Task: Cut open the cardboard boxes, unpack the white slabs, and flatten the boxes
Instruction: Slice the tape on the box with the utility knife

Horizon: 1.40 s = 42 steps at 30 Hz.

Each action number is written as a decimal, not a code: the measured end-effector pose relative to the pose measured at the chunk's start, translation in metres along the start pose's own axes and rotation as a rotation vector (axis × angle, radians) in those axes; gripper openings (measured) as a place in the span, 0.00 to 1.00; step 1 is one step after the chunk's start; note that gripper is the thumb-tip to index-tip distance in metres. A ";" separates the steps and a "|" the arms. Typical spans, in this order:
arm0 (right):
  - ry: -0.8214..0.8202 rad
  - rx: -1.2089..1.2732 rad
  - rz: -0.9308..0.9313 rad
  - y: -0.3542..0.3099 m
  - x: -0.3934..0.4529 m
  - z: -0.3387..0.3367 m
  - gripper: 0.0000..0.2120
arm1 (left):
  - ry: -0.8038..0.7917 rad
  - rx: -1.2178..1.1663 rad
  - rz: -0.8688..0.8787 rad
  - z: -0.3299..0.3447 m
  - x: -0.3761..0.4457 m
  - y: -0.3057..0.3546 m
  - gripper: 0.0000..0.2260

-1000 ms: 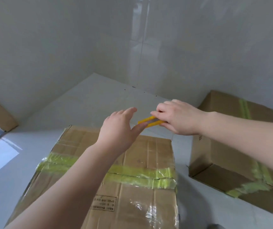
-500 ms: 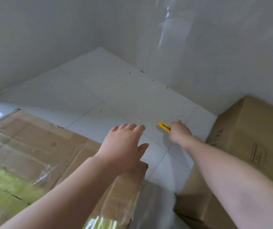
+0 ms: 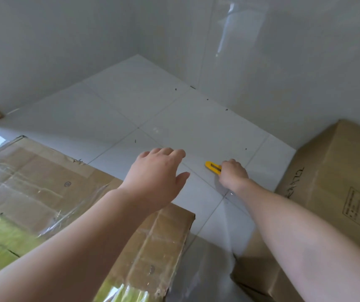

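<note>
R hand [image 3: 233, 174] is low over the floor [image 3: 131, 110], fingers curled round the rear of a yellow utility knife [image 3: 212, 167]; knuckles up, forearm running back toward the bottom-R of view. Knife's long axis lies roughly flat & diagonal, free end pointing away from the R hand toward the L and slightly toward the far corner of the floor. Can't tell if a blade is out. Only the front part of the knife shows past the fingers; it sits close above a tile joint, contact w/ the tile unclear.

L hand [image 3: 156, 177] hovers just L of the knife, apart from it, palm down, fingers loosely extended, thumb out, holding nothing. It's over the far-R corner of the taped box [image 3: 44, 192] — brown cardboard w/ clear film and yellow-green tape, at the near-L part of the floor.

Second box [image 3: 331, 182], brown w/ printed label, stands along the R edge of the floor against the wall [image 3: 283, 62].

Floor: glossy white tiles w/ grey joints, few dark specks. Walls glossy pale grey, meeting at the far corner.
</note>
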State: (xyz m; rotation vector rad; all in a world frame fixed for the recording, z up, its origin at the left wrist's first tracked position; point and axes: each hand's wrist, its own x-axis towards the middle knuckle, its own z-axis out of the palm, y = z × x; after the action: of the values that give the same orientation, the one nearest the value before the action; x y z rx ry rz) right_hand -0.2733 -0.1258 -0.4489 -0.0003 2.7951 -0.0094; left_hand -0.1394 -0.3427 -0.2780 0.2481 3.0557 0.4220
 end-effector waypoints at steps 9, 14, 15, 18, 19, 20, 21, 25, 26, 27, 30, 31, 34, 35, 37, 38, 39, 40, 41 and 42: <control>-0.017 0.043 0.049 0.004 0.000 0.001 0.13 | 0.006 0.007 -0.011 -0.005 -0.002 -0.005 0.21; -0.050 0.032 0.049 0.006 -0.004 0.008 0.13 | 0.010 0.018 -0.029 -0.004 -0.005 -0.012 0.21; -0.060 0.033 0.049 0.007 -0.005 0.008 0.13 | 0.008 0.019 -0.030 -0.003 -0.006 -0.013 0.21; -0.081 0.017 0.036 0.005 -0.007 0.000 0.17 | -0.004 0.020 -0.021 -0.007 -0.007 -0.013 0.21; -0.073 0.029 0.027 0.000 -0.008 -0.009 0.19 | 0.003 0.021 -0.017 -0.010 -0.007 -0.014 0.21; -0.057 0.062 0.010 -0.009 -0.009 -0.021 0.21 | 0.012 0.024 -0.014 -0.015 -0.008 -0.018 0.20; -0.031 0.107 -0.023 -0.022 -0.011 -0.034 0.22 | 0.022 0.032 -0.011 -0.021 -0.011 -0.022 0.20; 0.059 0.247 -0.330 -0.100 -0.044 -0.093 0.20 | 0.032 0.095 -0.030 -0.049 -0.033 -0.051 0.18; 0.056 0.293 -0.411 -0.122 -0.060 -0.105 0.20 | 0.031 0.113 -0.039 -0.057 -0.041 -0.061 0.17; 0.032 0.349 -0.478 -0.143 -0.078 -0.116 0.21 | 0.034 0.131 -0.049 -0.064 -0.050 -0.070 0.17; -0.125 0.371 -0.636 -0.195 -0.138 -0.136 0.30 | 0.044 0.169 -0.121 -0.079 -0.082 -0.103 0.17; -0.167 0.311 -0.678 -0.210 -0.156 -0.137 0.36 | 0.042 0.171 -0.161 -0.081 -0.094 -0.114 0.17; -0.177 -0.002 -0.756 -0.242 -0.202 -0.125 0.51 | 0.017 0.121 -0.288 -0.080 -0.126 -0.142 0.17; -0.159 -0.099 -0.762 -0.249 -0.213 -0.119 0.55 | 0.024 0.095 -0.307 -0.078 -0.133 -0.147 0.17; -0.140 -0.202 -0.752 -0.258 -0.224 -0.108 0.59 | 0.063 0.054 -0.306 -0.075 -0.141 -0.152 0.17; -0.141 -0.218 -0.733 -0.259 -0.225 -0.104 0.60 | 0.082 0.050 -0.293 -0.074 -0.142 -0.154 0.17; -0.153 -0.221 -0.707 -0.259 -0.224 -0.102 0.60 | 0.098 0.056 -0.281 -0.073 -0.144 -0.156 0.17; -0.171 -0.222 -0.677 -0.259 -0.223 -0.100 0.61 | 0.109 0.069 -0.274 -0.073 -0.146 -0.159 0.17; -0.189 -0.228 -0.648 -0.258 -0.222 -0.098 0.62 | 0.115 0.085 -0.274 -0.072 -0.149 -0.163 0.17; -0.201 -0.244 -0.621 -0.259 -0.222 -0.096 0.62 | 0.117 0.102 -0.278 -0.071 -0.154 -0.169 0.18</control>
State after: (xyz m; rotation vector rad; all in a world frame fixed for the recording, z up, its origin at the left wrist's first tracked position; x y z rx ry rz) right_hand -0.0972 -0.3836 -0.2815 -0.8700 2.4653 0.1680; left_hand -0.0184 -0.5471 -0.2517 -0.2046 3.1624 0.2735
